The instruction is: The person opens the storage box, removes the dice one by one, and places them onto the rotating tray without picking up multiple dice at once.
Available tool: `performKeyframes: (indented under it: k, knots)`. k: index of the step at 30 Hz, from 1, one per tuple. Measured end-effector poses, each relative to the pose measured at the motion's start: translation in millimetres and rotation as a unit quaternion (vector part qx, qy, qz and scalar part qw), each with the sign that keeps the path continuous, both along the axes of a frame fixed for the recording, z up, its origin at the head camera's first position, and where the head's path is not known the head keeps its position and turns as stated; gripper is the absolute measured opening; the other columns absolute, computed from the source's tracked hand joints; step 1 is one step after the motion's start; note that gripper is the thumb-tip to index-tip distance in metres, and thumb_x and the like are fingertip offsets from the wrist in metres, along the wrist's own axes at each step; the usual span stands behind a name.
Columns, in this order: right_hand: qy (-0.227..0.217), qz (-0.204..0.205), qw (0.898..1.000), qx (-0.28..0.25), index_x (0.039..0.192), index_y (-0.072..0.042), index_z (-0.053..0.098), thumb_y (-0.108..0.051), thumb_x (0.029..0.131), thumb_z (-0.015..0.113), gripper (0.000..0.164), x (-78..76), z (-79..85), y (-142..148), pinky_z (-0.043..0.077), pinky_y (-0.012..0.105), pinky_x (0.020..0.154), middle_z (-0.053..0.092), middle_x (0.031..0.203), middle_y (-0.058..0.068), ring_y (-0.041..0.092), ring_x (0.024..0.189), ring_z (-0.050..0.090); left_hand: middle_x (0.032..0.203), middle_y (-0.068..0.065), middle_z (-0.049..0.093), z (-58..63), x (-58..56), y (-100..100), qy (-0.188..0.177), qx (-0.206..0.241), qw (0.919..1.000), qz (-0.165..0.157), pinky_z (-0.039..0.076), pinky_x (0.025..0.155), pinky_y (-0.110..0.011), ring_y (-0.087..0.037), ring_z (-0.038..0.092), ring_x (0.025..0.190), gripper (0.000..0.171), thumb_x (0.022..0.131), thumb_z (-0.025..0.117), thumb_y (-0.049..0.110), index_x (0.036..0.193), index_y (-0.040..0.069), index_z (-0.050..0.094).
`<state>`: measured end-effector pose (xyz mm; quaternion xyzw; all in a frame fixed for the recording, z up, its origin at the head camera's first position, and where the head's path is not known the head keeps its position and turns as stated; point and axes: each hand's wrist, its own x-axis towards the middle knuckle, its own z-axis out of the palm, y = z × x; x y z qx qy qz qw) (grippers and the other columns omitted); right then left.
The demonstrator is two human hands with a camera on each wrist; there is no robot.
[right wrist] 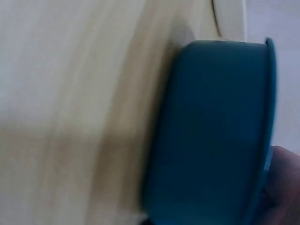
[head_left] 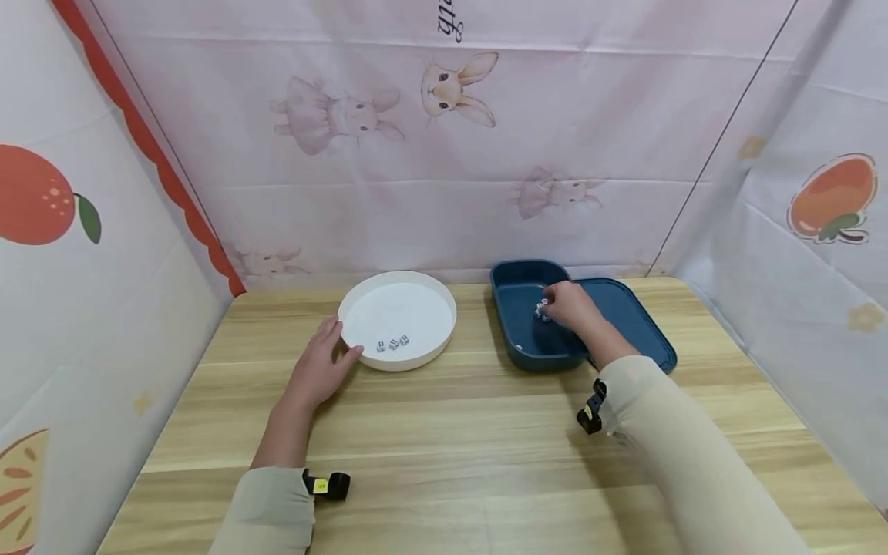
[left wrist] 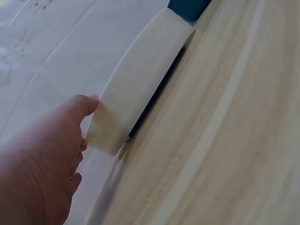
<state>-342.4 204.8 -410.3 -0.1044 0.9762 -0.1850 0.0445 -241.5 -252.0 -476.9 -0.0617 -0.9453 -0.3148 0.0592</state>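
Observation:
A round white dish (head_left: 397, 304) with a low wall stands on the table, with three small white dice (head_left: 393, 344) near its front edge. My left hand (head_left: 324, 366) rests against the dish's left side, thumb and fingers spread along the rim; in the left wrist view the thumb (left wrist: 86, 105) touches the rim. Inside a dark blue box (head_left: 509, 327) right of the dish is my right hand (head_left: 573, 306), fingers curled and pinching at a small cluster of dice (head_left: 542, 310). The right wrist view shows mostly the box's blurred outer wall (right wrist: 206, 131), hiding the fingertips.
A dark blue lid (head_left: 627, 320) lies against the box's right side, partly behind the right forearm. The wooden table (head_left: 444, 462) ends at a printed cloth wall (head_left: 444, 223) close behind the dish and box. More cloth hangs at both sides.

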Motion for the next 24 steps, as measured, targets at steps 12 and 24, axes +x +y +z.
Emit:
performKeyframes:
  k: [12, 24]
  knots:
    - [0.006, 0.017, 0.998, 0.064, 0.121, -0.001, 0.069, -0.014, 0.095, 0.060, 0.030, -3.5, -28.6, -6, 0.053, 0.052, 0.094, 0.066, 0.123, 0.020, 0.035, 0.112, 0.062, 0.163, -0.015, 0.020, -4.4, 0.4, 1, 0.012, 0.010, 0.9999, 0.001, 0.018, 0.122, -0.055, -0.033, 0.014, 0.152, 0.084, 0.095, 0.057, 0.054, 0.153, 0.000, 0.028]
    - [0.005, 0.024, 0.998, 0.055, 0.120, -0.003, 0.069, -0.010, 0.093, 0.064, 0.028, -4.9, -23.8, -5, 0.052, 0.052, 0.093, 0.065, 0.122, 0.020, 0.036, 0.113, 0.061, 0.162, -0.015, 0.025, -1.0, -0.5, -2, 0.025, 0.014, 0.9996, 0.006, 0.018, 0.122, -0.054, -0.034, 0.015, 0.151, 0.082, 0.095, 0.057, 0.053, 0.153, 0.002, 0.031]
